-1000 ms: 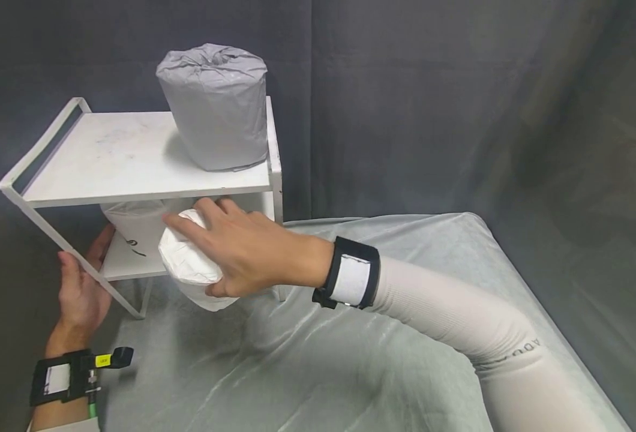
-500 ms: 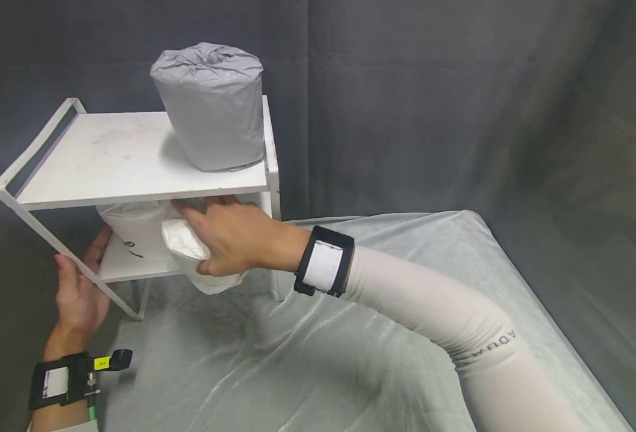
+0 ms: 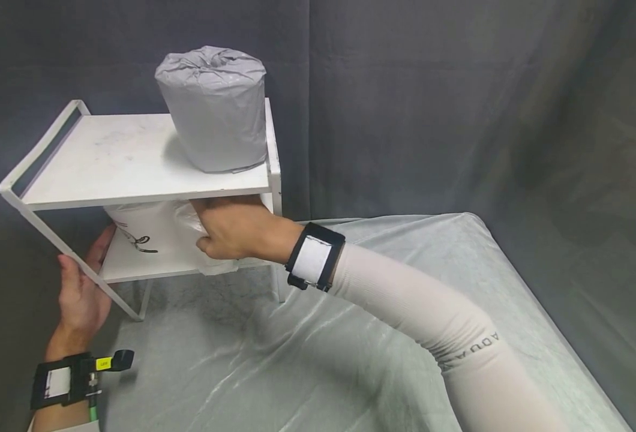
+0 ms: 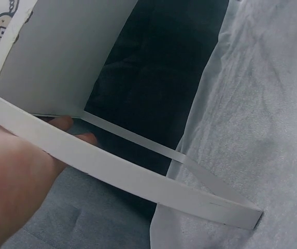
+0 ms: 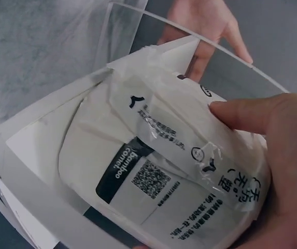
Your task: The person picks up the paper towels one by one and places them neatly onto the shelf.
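My right hand (image 3: pixel 231 228) grips a plastic-wrapped toilet roll (image 5: pixel 132 140) between the shelves of a small white rack (image 3: pixel 118 156). In the right wrist view its thumb lies across the wrapper, which has a dark label and a square code; the fingertips are mostly hidden. Another white wrapped roll (image 3: pixel 150 234), with a black printed line drawing, stands on the lower shelf just left of the held one. My left hand (image 3: pixel 83 294) holds the rack's left side, thumb in front of the slanted leg and fingers behind it.
A larger grey-wrapped roll (image 3: pixel 215 114) stands at the right end of the top shelf (image 3: pixel 107 156). Under the rack spreads a grey velvet cloth (image 3: pixel 323 354). Dark grey curtains (image 3: pixel 415 120) hang behind and at the sides.
My right hand has pushed the wrapped roll back and upward from in front of the rack onto the lower shelf, beside the other roll. The left hand stays on the frame.
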A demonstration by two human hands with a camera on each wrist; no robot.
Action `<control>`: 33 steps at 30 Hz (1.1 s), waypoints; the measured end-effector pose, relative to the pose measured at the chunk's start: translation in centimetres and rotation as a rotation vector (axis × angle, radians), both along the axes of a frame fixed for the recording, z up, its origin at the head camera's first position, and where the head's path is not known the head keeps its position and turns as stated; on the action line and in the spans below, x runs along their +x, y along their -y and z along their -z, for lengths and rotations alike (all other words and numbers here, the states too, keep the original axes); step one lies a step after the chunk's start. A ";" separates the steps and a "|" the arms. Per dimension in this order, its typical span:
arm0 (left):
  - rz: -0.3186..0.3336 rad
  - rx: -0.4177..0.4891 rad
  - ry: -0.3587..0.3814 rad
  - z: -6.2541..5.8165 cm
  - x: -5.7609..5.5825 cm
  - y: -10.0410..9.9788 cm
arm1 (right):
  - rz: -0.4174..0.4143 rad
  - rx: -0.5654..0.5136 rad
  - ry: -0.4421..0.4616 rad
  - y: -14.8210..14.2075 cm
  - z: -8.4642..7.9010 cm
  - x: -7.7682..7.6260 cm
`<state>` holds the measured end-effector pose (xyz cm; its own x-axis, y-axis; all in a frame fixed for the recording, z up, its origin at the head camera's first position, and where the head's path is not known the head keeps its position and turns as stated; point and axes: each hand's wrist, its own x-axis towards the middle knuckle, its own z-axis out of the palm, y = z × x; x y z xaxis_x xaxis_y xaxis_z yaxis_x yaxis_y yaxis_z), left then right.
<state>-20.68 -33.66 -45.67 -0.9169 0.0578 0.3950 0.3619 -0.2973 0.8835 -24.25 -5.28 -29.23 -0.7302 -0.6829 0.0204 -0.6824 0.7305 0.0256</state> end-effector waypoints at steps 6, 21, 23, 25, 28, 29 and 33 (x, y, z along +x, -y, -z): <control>-0.006 -0.010 -0.007 0.0 -0.1 0.1 | -0.059 0.078 -0.240 -0.1 0.5 -0.4; 0.025 -0.022 -0.027 -0.1 0.2 0.1 | 0.062 0.041 -0.177 0.6 0.2 -1.5; 0.034 -0.025 -0.028 -0.1 0.2 0.1 | 0.071 0.023 -0.159 0.7 0.2 -1.5; 0.036 -0.031 -0.024 -0.1 0.2 0.1 | 0.082 0.012 -0.146 0.8 0.2 -1.6; 0.034 -0.041 -0.022 -0.1 0.1 0.1 | 0.085 0.012 -0.157 0.8 0.3 -1.6; 0.033 -0.043 -0.022 -0.1 0.1 0.1 | 0.085 0.015 -0.162 0.8 0.3 -1.6; 0.029 -0.038 -0.027 -0.2 0.1 0.1 | 0.092 -0.003 -0.141 0.7 0.3 -1.5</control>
<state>-20.57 -33.73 -45.50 -0.9038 0.0993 0.4164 0.3773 -0.2747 0.8844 -25.74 -5.96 -29.49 -0.7797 -0.6128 0.1289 -0.6021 0.7902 0.1142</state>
